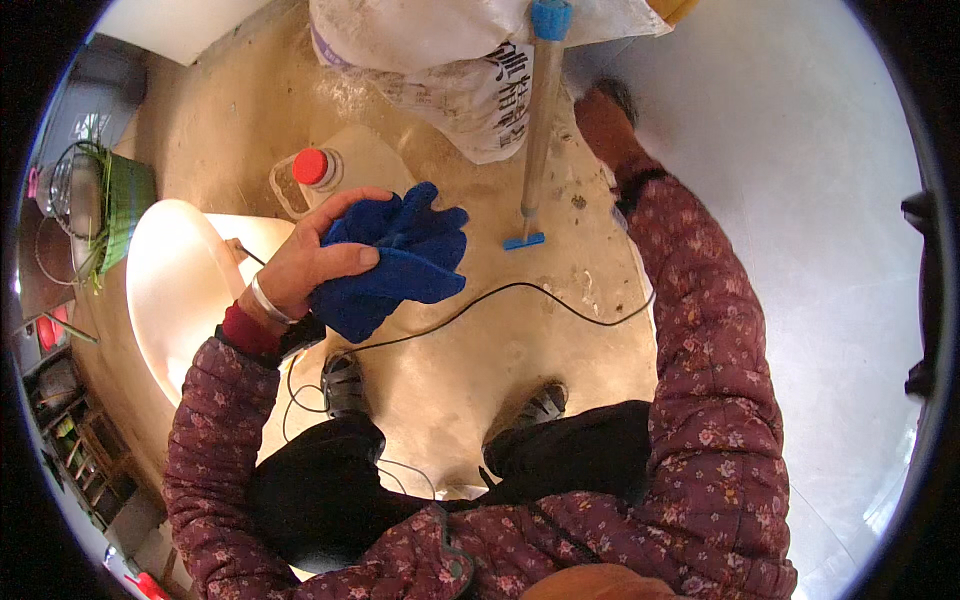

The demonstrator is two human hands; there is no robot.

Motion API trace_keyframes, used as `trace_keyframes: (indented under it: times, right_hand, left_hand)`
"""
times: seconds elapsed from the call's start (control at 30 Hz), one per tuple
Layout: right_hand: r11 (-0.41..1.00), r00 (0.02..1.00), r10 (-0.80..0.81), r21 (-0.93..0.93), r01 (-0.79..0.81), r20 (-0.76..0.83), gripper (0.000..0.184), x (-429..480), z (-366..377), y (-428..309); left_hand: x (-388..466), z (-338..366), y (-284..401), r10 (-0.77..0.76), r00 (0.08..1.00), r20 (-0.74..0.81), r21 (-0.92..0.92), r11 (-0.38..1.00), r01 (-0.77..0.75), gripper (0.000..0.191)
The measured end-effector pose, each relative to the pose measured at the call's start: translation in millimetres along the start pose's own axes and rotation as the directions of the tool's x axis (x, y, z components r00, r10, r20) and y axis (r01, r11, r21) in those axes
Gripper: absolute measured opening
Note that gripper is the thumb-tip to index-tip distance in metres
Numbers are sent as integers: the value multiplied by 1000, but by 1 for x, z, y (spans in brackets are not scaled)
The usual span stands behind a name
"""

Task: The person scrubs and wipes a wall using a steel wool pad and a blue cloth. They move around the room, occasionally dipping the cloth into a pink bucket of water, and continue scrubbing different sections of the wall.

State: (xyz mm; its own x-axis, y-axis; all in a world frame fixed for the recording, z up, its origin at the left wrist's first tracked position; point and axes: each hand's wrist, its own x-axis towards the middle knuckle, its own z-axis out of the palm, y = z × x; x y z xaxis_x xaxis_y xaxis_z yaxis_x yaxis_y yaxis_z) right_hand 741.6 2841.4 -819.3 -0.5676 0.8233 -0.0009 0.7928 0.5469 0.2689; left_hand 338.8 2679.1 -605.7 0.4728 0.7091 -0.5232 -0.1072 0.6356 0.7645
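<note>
My left hand (292,259) grips a crumpled dark blue cloth (394,259), thumb on top and fingers behind it. The cloth is held above the floor, in front of a translucent plastic jug (367,161) with a red cap. My right hand (609,135) reaches forward, beside a large smooth pale surface (795,247). Its fingers are dark and blurred, so whether they hold anything cannot be told. Just left of that hand is a clear plastic tube (541,127) with a blue ribbed cap and a blue crosspiece at its lower end.
White woven sacks (480,112) bearing print lie ahead. A black cord (510,289) snakes over the tan floor (450,375) near my feet. To the left are a white rounded object (176,285), partly behind my left hand, and a green basket (127,199) with leafy stalks.
</note>
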Motion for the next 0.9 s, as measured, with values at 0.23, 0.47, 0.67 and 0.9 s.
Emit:
trace_keyframes:
  times: [0.23, 0.47, 0.67, 0.9]
  right_hand:
    - [996, 954, 51, 56, -70, 294, 12, -128, 3, -41]
    - [960, 927, -174, -266, 85, -333, 15, 47, -63, 47]
    - [906, 988, -98, -400, 138, 119, 19, -49, -47, 3]
    - [993, 925, -26, -97, 68, 380, 15, -75, -37, -19]
  left_hand:
    - [-5, -9, -15, -96, 995, 15, -21, 995, 96, 59]
    - [5, -2, -15, -138, 984, 112, 53, 990, 133, 65]
    - [8, -4, -18, -89, 979, 184, -3, 996, 91, 60]
    - [7, -5, -25, -191, 954, 230, 48, 981, 185, 62]
